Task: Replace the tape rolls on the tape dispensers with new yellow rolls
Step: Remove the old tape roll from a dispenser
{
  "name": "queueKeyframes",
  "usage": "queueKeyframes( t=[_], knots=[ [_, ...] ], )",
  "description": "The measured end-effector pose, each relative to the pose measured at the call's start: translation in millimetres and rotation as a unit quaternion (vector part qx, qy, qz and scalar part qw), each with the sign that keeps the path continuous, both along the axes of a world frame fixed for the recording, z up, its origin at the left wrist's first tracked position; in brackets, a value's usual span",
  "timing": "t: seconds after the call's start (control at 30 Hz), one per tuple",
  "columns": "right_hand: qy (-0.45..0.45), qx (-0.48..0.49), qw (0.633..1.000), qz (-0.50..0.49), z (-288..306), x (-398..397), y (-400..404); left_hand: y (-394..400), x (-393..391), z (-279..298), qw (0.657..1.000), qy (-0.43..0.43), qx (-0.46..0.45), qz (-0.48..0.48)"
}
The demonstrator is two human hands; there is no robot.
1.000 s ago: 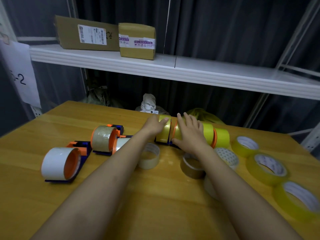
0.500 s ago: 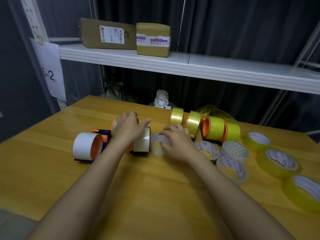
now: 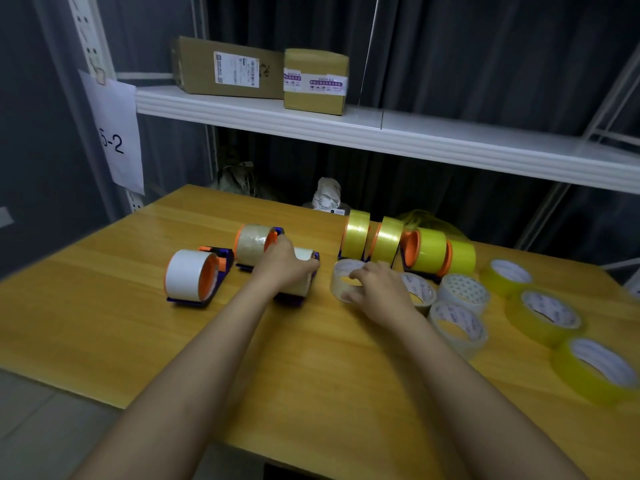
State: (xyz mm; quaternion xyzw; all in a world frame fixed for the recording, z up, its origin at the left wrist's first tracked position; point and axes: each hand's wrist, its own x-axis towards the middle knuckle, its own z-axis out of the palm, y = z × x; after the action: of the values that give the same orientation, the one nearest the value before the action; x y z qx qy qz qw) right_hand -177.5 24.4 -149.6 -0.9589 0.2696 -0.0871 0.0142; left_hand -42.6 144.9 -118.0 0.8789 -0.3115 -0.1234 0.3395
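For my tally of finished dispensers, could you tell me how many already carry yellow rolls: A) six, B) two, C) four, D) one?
C: four dispensers with yellow rolls stand in a row behind the right hand.

I see a table (image 3: pixel 104 323) with a shelf (image 3: pixel 415 140) above its far edge; two cardboard boxes (image 3: pixel 263 72) sit side by side on the shelf's left part. On the table's left stand three tape dispensers (image 3: pixel 194 277) in a row, my left hand (image 3: pixel 285 268) resting on the rightmost of them. Right of that, my right hand (image 3: pixel 377 285) lies on a loose tape roll (image 3: pixel 343 278) lying flat. Behind it stand four more loaded dispensers (image 3: pixel 412 249) in a row. Further loose rolls (image 3: pixel 540 313) lie flat to the right, running toward the near right corner.
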Motion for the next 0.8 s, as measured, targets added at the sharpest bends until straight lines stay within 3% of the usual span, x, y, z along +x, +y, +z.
queueKeyframes(
  t=[0.2,0.37,0.47,0.57,0.7,0.8],
  knots=[
    [-0.175,0.111,0.977,0.052,9,-14,14,13,-8,13,0.998,-0.028,-0.038,-0.029],
    [-0.232,0.204,0.948,0.077,14,-22,27,26,-19,30,0.991,-0.098,-0.081,-0.033],
    [-0.211,0.233,0.945,0.094,20,-28,36,31,-30,41,0.981,-0.128,-0.135,-0.053],
    [-0.168,0.23,0.952,0.11,26,-31,44,30,-40,48,0.973,-0.089,-0.18,-0.111],
    [-0.218,0.223,0.943,0.117,22,-41,53,23,-52,44,0.958,0.057,-0.233,-0.159],
    [-0.207,0.144,0.966,0.06,16,-54,55,13,-59,25,0.954,0.08,-0.236,-0.164]
  ],
)
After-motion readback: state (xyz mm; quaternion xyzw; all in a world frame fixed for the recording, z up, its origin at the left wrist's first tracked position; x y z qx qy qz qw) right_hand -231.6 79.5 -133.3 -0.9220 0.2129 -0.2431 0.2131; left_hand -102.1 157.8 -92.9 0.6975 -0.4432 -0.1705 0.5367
